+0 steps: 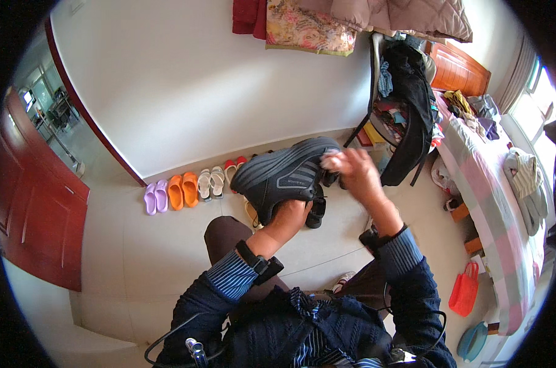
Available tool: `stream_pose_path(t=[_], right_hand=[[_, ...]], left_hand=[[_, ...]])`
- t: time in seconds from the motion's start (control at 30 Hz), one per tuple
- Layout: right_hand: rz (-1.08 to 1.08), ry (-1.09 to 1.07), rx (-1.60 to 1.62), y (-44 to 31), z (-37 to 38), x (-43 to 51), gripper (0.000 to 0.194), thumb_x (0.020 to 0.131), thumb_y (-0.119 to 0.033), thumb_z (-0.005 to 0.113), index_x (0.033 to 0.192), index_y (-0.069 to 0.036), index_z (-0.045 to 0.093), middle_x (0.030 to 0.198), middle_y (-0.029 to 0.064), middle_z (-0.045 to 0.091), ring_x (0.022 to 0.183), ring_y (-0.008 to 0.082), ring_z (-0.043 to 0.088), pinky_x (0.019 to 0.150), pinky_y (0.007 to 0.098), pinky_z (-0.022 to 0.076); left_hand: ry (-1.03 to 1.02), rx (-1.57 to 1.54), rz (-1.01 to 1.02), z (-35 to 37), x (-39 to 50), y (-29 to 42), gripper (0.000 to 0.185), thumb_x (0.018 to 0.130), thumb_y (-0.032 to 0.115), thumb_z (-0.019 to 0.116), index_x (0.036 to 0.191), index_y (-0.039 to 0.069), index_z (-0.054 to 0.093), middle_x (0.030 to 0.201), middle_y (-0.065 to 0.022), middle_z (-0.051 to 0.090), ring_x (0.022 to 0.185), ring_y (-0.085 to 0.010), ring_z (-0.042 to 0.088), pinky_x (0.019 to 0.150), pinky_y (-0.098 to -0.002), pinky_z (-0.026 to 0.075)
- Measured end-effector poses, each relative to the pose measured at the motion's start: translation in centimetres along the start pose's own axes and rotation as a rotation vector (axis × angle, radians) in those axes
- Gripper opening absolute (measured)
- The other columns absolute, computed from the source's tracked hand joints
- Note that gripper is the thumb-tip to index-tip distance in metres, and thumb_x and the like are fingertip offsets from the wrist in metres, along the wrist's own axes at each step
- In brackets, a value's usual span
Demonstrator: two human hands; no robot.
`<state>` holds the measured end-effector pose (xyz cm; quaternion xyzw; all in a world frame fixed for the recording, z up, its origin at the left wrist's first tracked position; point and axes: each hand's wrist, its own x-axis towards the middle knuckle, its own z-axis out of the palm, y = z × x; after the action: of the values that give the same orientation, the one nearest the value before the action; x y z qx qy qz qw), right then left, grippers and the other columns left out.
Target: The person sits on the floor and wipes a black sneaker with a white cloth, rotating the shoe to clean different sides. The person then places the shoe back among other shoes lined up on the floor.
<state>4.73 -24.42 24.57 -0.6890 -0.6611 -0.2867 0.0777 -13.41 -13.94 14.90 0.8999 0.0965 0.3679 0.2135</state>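
A black shoe [282,172] is held up in front of me, its sole turned up and away. My left hand [296,209] reaches into its opening, fingers hidden inside the shoe. My right hand [351,170], slightly blurred, is at the toe end with a small whitish wad [331,161], perhaps cloth or tissue, at its fingertips. Below the held shoe, another black shoe [316,212] stands on the tiled floor.
Purple clogs [156,198], orange slippers [183,190], grey-white sandals [211,182] and red shoes [232,169] line the wall. An opened fabric wardrobe [406,110] stands ahead right, beside a bed [485,184]. A red bag [464,292] and blue basin [473,342] are at right.
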Motion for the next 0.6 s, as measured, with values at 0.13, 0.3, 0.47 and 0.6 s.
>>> stream_pose_path(t=[0.13,0.3,0.47,0.6], right_hand=[[0.223,0.362,0.536,-1.4,-1.7,1.5,0.011,0.092,-0.008,0.065,0.103,-0.009,0.067,0.1,0.0069,0.066,0.092,0.0317,0.059,0.085,0.0447,0.0521],[-0.197,0.234,0.656,-8.1,-1.9,4.1,0.031,0.079,-0.013,0.076,0.11,-0.014,0.07,0.106,0.0092,0.061,0.104,0.0311,0.06,0.093,0.0449,0.0499],[0.141,0.116,0.434,-0.5,1.0,1.9,0.029,0.081,-0.004,0.071,0.108,-0.011,0.068,0.105,0.0095,0.063,0.106,0.0319,0.059,0.092,0.0453,0.049],[0.254,0.185,0.312,3.0,0.8,0.2,0.033,0.093,-0.007,0.058,0.122,-0.018,0.07,0.131,0.0027,0.066,0.104,0.0279,0.06,0.087,0.045,0.0484]], left_hand=[[0.045,0.05,0.086,2.2,0.5,0.4,0.042,0.103,0.018,0.059,0.141,0.002,0.056,0.139,-0.0221,0.057,0.133,-0.0378,0.051,0.114,-0.046,0.038],[-0.204,0.119,-0.058,4.8,-0.2,1.8,0.06,0.108,0.025,0.052,0.16,0.008,0.029,0.157,-0.0172,0.039,0.147,-0.0258,0.035,0.122,-0.0417,0.028],[-0.055,0.059,0.04,1.5,-1.0,1.2,0.036,0.097,0.015,0.063,0.13,0.002,0.064,0.125,-0.0259,0.066,0.113,-0.0452,0.062,0.101,-0.0533,0.047],[0.082,0.123,0.111,1.1,-1.1,0.9,0.03,0.095,0.013,0.064,0.123,0.002,0.066,0.119,-0.0233,0.068,0.113,-0.0434,0.062,0.099,-0.0525,0.048]])
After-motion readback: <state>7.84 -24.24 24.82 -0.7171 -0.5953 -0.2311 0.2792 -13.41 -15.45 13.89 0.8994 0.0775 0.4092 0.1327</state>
